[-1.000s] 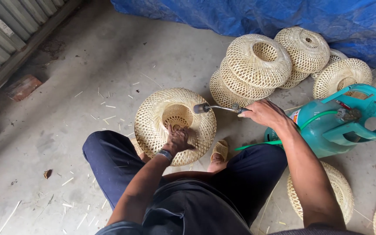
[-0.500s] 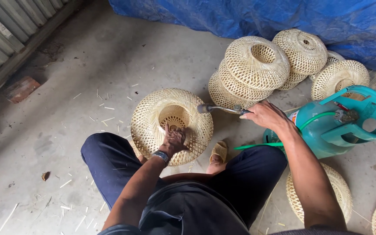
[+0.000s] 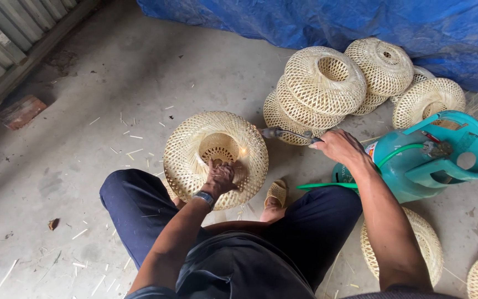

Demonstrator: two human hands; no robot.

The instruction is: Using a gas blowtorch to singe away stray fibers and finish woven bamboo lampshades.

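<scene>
Bare concrete floor (image 3: 112, 83) lies open beyond my left fingers. My left hand (image 3: 221, 178) is clamped on the woven basket (image 3: 186, 149), now nearer my knees than before. My right hand (image 3: 338, 147) is closed round the torch (image 3: 286, 133), a small flame at the rim now; stacked baskets (image 3: 322, 83) crowd just beyond.

left hand (image 3: 221, 178): arm reaching forward between the knees, fingers curled in a grip, band on the wrist | right hand (image 3: 338, 147): arm stretched forward, bare forearm, fingers closed in a grip, knuckles up
</scene>
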